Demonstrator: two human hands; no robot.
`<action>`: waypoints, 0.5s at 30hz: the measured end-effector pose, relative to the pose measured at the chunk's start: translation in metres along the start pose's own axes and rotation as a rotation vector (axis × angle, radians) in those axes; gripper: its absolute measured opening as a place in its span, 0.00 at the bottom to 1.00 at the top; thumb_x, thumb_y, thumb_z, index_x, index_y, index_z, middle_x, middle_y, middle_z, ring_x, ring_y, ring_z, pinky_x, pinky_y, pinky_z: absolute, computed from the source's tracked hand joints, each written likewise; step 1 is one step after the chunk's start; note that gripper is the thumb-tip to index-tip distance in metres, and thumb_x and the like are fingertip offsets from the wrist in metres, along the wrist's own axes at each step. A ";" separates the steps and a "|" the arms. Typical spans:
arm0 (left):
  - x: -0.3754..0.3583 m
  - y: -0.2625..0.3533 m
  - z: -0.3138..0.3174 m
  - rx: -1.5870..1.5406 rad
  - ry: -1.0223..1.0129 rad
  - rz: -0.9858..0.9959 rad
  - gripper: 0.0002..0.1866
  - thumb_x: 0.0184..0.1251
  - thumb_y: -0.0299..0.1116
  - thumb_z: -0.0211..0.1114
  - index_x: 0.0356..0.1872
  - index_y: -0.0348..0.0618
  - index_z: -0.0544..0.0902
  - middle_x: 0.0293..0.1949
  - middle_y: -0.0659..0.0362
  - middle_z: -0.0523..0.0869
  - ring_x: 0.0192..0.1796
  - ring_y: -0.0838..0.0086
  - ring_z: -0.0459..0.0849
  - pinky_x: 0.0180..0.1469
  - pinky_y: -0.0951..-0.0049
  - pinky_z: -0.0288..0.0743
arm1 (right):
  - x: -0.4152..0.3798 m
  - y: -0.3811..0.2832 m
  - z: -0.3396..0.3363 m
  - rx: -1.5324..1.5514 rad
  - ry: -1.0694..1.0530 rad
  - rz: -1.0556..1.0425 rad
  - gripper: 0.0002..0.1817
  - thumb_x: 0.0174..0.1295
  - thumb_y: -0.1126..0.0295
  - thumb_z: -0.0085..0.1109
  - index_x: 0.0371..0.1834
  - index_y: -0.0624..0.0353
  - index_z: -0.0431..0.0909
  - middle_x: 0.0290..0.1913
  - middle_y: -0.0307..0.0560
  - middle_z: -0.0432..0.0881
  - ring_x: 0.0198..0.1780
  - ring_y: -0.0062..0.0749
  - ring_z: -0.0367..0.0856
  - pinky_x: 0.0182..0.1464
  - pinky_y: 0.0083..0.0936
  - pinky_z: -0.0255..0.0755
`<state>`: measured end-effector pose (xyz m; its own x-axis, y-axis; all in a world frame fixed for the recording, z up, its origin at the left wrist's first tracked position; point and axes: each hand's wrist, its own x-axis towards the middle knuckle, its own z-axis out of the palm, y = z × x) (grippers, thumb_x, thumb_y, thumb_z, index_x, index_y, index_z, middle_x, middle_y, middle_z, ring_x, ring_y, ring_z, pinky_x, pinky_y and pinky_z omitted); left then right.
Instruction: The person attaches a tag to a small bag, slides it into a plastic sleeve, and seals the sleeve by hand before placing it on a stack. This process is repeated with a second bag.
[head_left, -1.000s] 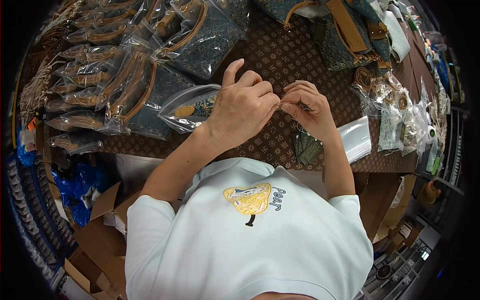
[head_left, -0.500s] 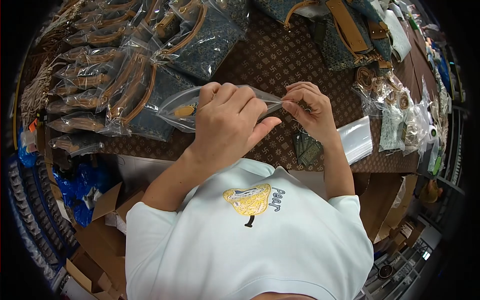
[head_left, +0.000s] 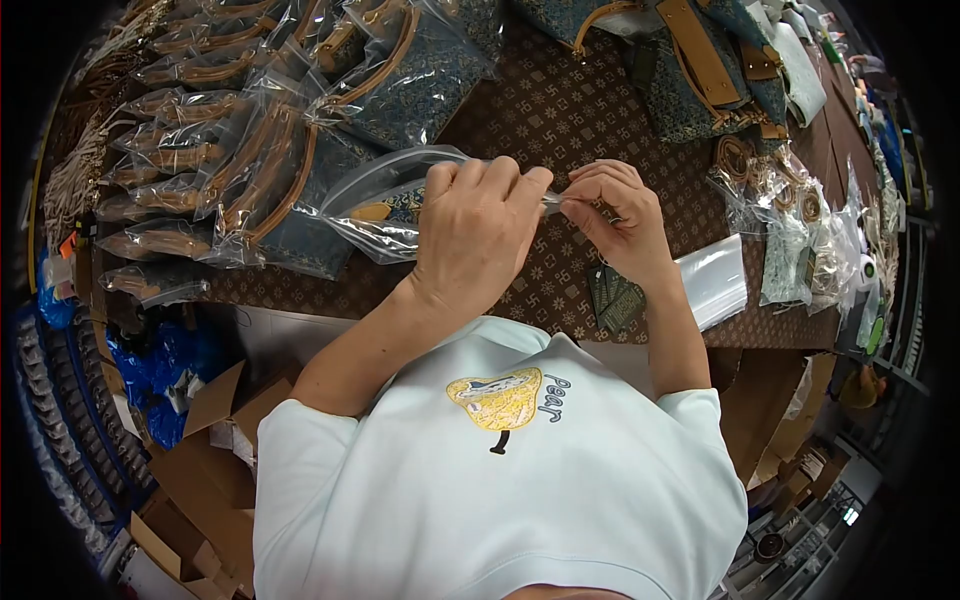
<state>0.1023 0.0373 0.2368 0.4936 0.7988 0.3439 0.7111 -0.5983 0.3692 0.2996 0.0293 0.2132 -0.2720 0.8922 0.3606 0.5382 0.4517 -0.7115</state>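
Note:
A clear plastic bag [head_left: 375, 241] is held above the table's front part, its left end bulging apart. Inside it shows a blue patterned item with a tan piece [head_left: 371, 212]; most of it is behind my hand. My left hand [head_left: 478, 228] is closed over the bag's middle, knuckles up. To its right, my right hand [head_left: 622, 215] pinches the bag's narrow right end between thumb and fingers. Dark green tags [head_left: 615, 298] lie below my right hand, beside a stack of flat clear bags [head_left: 712, 280] partly behind my right forearm.
Bagged blue handbags with tan handles [head_left: 285, 190] crowd the left of the brown patterned table [head_left: 540, 110]. Unwrapped handbags [head_left: 700, 85] lie at the back right. Coiled tan straps [head_left: 733, 158] and plastic packets [head_left: 790, 250] are at the right. Cardboard boxes [head_left: 205, 480] stand below.
My left hand has shifted right along the bag toward my right hand, its thumb now tucked in. The bag's left part bulges more. My right hand keeps its pinch.

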 end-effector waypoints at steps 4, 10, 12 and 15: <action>0.003 -0.002 -0.002 -0.061 0.063 0.071 0.08 0.52 0.32 0.71 0.35 0.50 0.84 0.38 0.65 0.77 0.44 0.71 0.75 0.54 0.60 0.58 | 0.000 -0.003 -0.002 -0.018 -0.009 -0.008 0.06 0.51 0.74 0.68 0.31 0.56 0.81 0.33 0.41 0.82 0.41 0.34 0.79 0.51 0.31 0.68; 0.004 -0.006 0.007 -0.078 0.057 0.163 0.06 0.52 0.32 0.71 0.32 0.50 0.84 0.38 0.67 0.77 0.47 0.71 0.74 0.64 0.52 0.50 | 0.000 -0.004 -0.002 -0.024 -0.011 -0.020 0.06 0.51 0.74 0.68 0.30 0.56 0.81 0.32 0.40 0.82 0.41 0.34 0.79 0.51 0.31 0.68; 0.003 -0.007 0.009 -0.068 0.050 0.181 0.06 0.52 0.33 0.71 0.31 0.50 0.84 0.37 0.67 0.77 0.47 0.71 0.74 0.65 0.51 0.49 | -0.001 -0.004 -0.002 -0.039 -0.011 -0.018 0.06 0.50 0.73 0.69 0.30 0.56 0.81 0.32 0.40 0.82 0.41 0.34 0.79 0.51 0.31 0.68; 0.003 -0.008 0.012 -0.035 0.045 0.225 0.05 0.54 0.33 0.70 0.31 0.49 0.83 0.36 0.67 0.77 0.47 0.71 0.75 0.67 0.50 0.48 | -0.001 -0.005 -0.001 -0.035 -0.018 -0.022 0.06 0.50 0.73 0.69 0.29 0.56 0.80 0.31 0.40 0.82 0.40 0.35 0.79 0.51 0.31 0.68</action>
<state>0.1040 0.0453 0.2247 0.6145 0.6420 0.4586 0.5676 -0.7635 0.3082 0.2983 0.0267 0.2170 -0.2981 0.8820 0.3650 0.5595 0.4712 -0.6818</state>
